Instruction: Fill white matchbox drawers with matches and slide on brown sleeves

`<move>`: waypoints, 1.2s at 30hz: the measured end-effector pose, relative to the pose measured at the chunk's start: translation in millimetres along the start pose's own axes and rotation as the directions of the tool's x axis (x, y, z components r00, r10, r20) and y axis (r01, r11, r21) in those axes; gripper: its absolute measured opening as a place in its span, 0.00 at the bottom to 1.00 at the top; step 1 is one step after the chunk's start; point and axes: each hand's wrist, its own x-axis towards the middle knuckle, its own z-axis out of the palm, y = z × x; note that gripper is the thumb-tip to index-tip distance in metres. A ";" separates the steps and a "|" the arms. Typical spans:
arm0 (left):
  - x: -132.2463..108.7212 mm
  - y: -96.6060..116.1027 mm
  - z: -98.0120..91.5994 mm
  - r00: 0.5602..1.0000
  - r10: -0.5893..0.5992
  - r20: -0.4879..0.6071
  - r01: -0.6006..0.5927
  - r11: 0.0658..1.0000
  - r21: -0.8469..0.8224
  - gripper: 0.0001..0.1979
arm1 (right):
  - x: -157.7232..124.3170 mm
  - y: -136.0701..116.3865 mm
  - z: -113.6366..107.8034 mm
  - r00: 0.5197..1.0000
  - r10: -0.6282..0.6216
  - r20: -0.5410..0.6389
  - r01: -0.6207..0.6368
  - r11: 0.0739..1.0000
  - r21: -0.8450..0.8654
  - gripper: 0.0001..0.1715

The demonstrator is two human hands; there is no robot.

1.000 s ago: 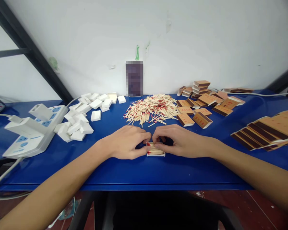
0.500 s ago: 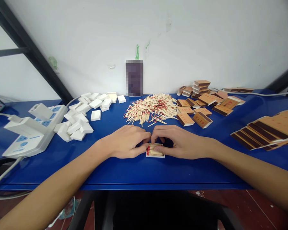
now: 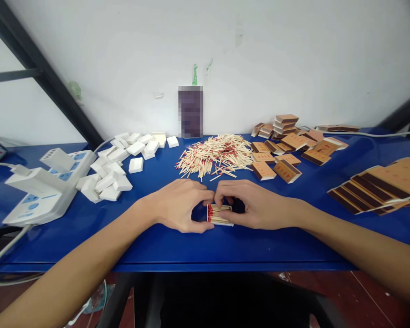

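Observation:
A small white tray of red-tipped matches [image 3: 219,214] lies on the blue table [image 3: 198,248] near its front edge. My left hand [image 3: 181,205] pinches the tray's left end, thumb below and fingers curled over the top. My right hand [image 3: 253,205] grips its right end and far side, fingers curled. A loose pile of matches [image 3: 215,157] lies just beyond both hands. White inner trays [image 3: 118,164] are heaped to the left, brown matchbox sleeves [image 3: 283,150] to the right.
A white power strip [image 3: 44,182] with plugs and cables sits at the far left. Flattened brown sleeves [image 3: 379,184] are fanned out at the right edge. A dark blurred upright object [image 3: 190,111] leans on the white wall.
The filled tray has turned slightly and its far side has lifted a little. My left thumb has moved under the tray's left end; both hands stay in place.

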 end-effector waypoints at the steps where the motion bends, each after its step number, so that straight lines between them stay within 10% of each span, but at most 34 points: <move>1: 0.0 -0.2 0.1 1.000 -0.003 0.002 0.003 1.000 -0.004 0.17 | 0.1 -0.7 0.0 1.000 0.009 -0.006 -0.009 1.000 -0.008 0.04; 36: 1.3 -1.1 2.6 0.994 0.016 -0.106 -0.010 0.998 0.061 0.22 | 5.5 3.5 11.2 0.983 0.096 -0.157 -0.099 0.995 -0.005 0.08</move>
